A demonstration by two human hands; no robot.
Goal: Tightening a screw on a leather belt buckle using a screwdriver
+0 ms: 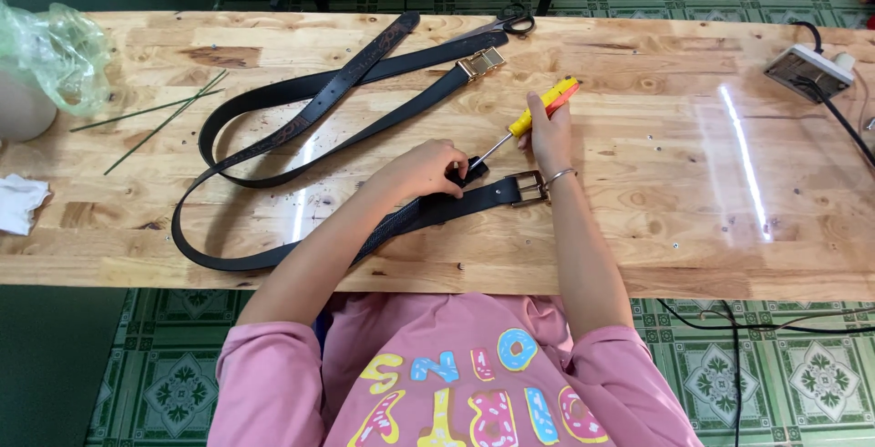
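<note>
From the head camera, the left hand (428, 169) lies palm down with its fingers curled shut, pressing the black belt (456, 203) flat near its buckle end. The forearm stretches forward from a pink sleeve. The right hand (550, 133) stands upright, wrist bent, fingers wrapped tight around the yellow and orange handle of a screwdriver (529, 119); its metal tip slants down to the left and meets the belt just beside the left fingers. A bracelet (558, 174) circles the right wrist, just above the belt's brass buckle (527, 188).

The wooden tabletop (693, 228) also carries a second black belt (365, 92) looped behind, scissors (510, 24), a power strip (807, 71), a green plastic bag (55, 51) and a white cloth (18, 203). Green patterned floor tiles (173, 383) surround it.
</note>
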